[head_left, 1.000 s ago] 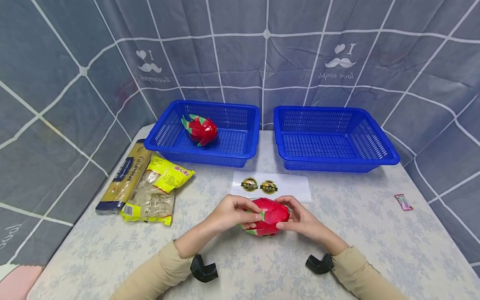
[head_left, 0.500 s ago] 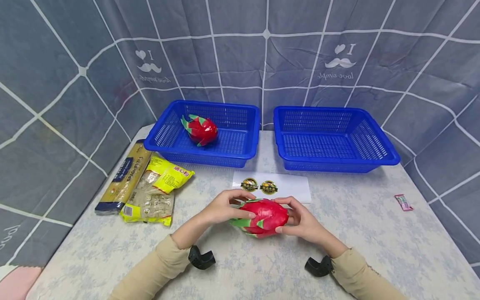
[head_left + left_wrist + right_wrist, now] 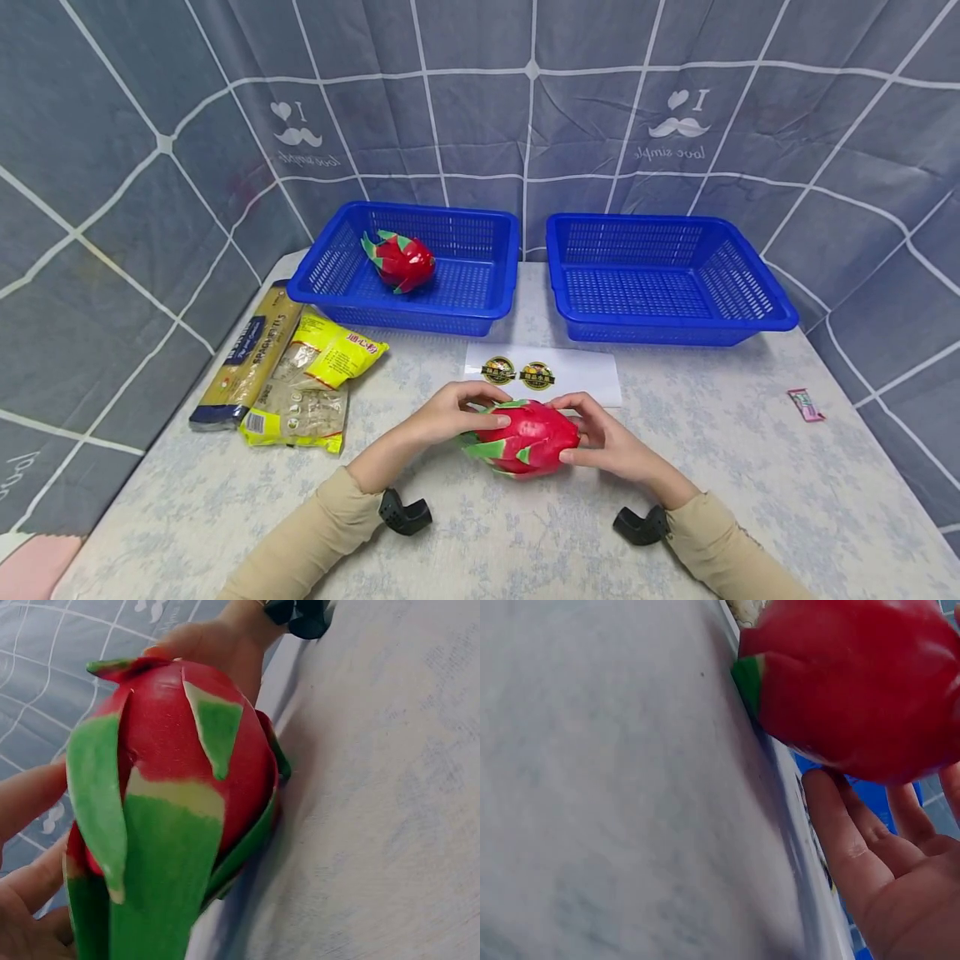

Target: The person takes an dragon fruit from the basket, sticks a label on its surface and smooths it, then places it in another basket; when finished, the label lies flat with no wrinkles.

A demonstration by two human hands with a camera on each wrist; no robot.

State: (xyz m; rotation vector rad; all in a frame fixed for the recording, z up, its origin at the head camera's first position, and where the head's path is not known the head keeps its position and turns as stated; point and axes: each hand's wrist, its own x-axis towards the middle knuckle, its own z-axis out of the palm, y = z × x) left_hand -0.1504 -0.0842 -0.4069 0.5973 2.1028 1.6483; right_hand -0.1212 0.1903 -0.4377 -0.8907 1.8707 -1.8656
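A red dragon fruit with green-tipped scales lies between my two hands, low over the near middle of the table. My left hand grips its leafy left end, thumb on top and fingers along the far side. The rounded right end is held by my right hand, thumb in front and fingers behind. In the left wrist view the long green scales point towards the camera. Smooth red skin of the fruit fills the top of the right wrist view, above the right fingers.
Behind the fruit lies a white sheet bearing two round stickers. A blue basket at back left holds another dragon fruit; a second blue basket stands right. Pasta packs lie left, a small pink packet far right.
The dragon fruit has turned, so its green scales show more towards me. My left hand has shifted left onto the leafy end; my right hand has stayed at the right end.
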